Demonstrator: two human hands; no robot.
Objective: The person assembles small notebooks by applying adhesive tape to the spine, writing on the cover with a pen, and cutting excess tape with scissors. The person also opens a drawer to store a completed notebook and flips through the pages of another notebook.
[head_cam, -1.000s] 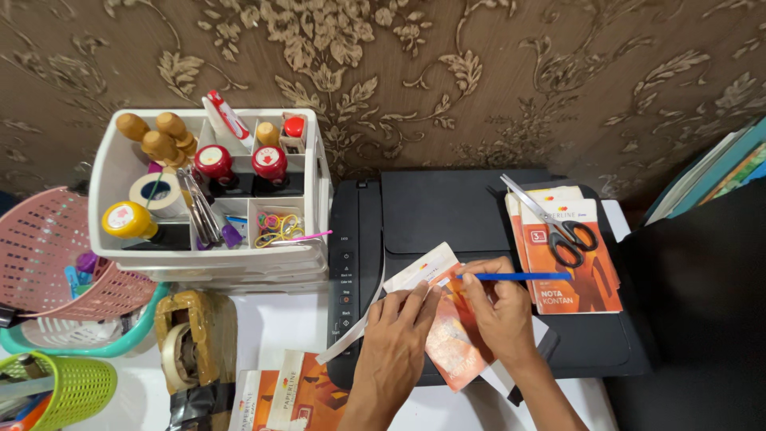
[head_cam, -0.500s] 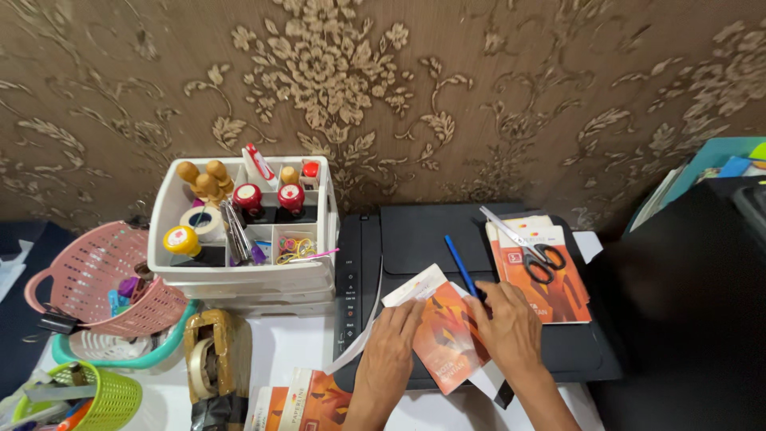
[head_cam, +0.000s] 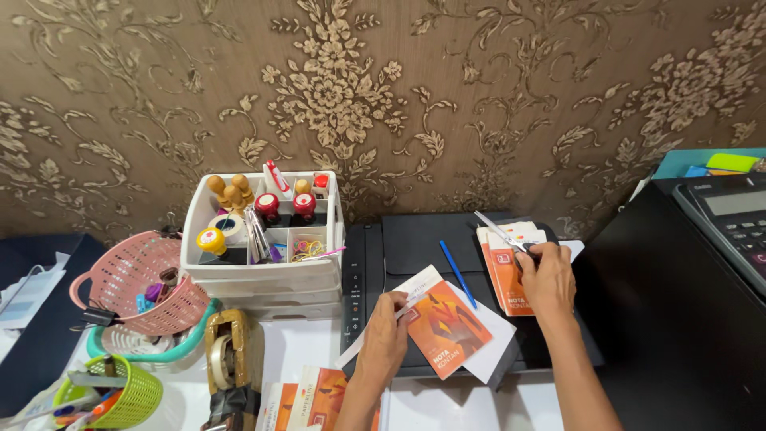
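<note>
One orange booklet (head_cam: 447, 327), one scissors (head_cam: 499, 231), two hands (head_cam: 387, 339).

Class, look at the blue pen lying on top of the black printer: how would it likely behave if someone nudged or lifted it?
The blue pen is slim and round, so a sideways nudge would probably roll it across the printer lid. It looks light and stiff, likely lifting easily without bending. Its smooth barrel may be slightly slippery.

White table (head_cam: 307, 351) (cluttered) — printer (head_cam: 431, 247), organizer (head_cam: 263, 275), baskets (head_cam: 140, 287).
</note>
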